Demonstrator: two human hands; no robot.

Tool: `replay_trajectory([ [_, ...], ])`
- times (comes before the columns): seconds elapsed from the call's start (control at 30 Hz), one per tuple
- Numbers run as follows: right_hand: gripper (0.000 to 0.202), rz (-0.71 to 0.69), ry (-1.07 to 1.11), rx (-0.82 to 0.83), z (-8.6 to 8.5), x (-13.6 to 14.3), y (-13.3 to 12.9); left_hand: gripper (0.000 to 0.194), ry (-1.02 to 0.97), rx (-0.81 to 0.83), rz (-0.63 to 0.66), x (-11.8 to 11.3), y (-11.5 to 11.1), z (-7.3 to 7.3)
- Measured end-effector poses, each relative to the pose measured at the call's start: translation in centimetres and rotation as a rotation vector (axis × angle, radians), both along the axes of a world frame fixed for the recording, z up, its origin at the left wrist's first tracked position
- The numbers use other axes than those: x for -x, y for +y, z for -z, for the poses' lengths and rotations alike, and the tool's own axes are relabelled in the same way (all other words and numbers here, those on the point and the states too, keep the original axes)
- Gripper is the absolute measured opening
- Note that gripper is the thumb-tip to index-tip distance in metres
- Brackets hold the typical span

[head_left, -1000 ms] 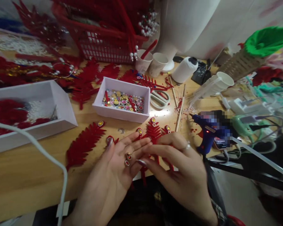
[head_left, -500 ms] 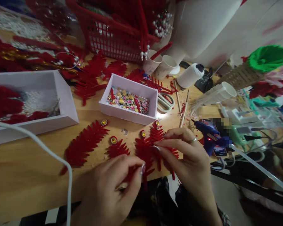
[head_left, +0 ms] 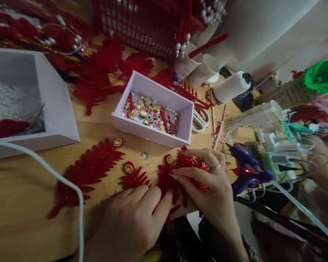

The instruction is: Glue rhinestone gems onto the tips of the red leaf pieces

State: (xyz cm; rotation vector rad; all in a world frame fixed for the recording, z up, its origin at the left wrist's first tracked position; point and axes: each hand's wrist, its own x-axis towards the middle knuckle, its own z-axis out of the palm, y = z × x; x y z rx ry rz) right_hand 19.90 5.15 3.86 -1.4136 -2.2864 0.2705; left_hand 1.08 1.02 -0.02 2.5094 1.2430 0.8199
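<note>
A red frond-shaped piece (head_left: 163, 174) with a yellow gem (head_left: 169, 159) at its far tip lies on the near side of the small white box (head_left: 150, 134), which holds loose beads and gems. Over the frond, the right hand (head_left: 209, 178) brings thumb and forefinger together; whether they grip the frond or something tiny, I cannot tell. The left hand (head_left: 140, 214) is curled with its fingertips down at the frond's near part, its grip hidden. Left of that frond, also nearer than the box, lie a shorter red frond (head_left: 133, 179) and a longer one (head_left: 89, 173). Scissors (head_left: 200, 123) sit just right of the box, and a blue glue gun (head_left: 244, 170) farther right and nearer. Beyond the box stand paper cups (head_left: 206, 71) and a red basket (head_left: 142, 34); a larger white tray (head_left: 56, 98) is to its left.
</note>
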Motion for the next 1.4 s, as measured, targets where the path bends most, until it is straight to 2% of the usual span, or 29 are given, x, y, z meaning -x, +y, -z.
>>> replay_trajectory([
  [0.23,0.006,0.032,-0.037,-0.038,0.7,0.2,0.5,0.023,0.007,0.042,-0.011,0.0,-0.1,0.1],
  [0.4,0.006,0.068,-0.068,-0.139,0.1,0.1,-0.7,0.027,0.005,0.038,-0.006,0.0,-0.1,0.1],
  [0.57,0.031,-0.075,-0.228,-0.223,0.0,-0.4,-2.3,0.037,-0.028,0.024,-0.063,-0.1,0.0,-0.1],
  [0.73,0.042,-0.067,-0.294,-0.208,0.8,-0.9,-2.5,0.038,-0.01,0.042,-0.024,0.1,-0.1,-0.3],
  [1.4,0.036,-0.087,-0.264,-0.144,1.0,-1.0,-1.9,0.042,-0.002,0.041,-0.042,-0.1,0.2,-0.4],
])
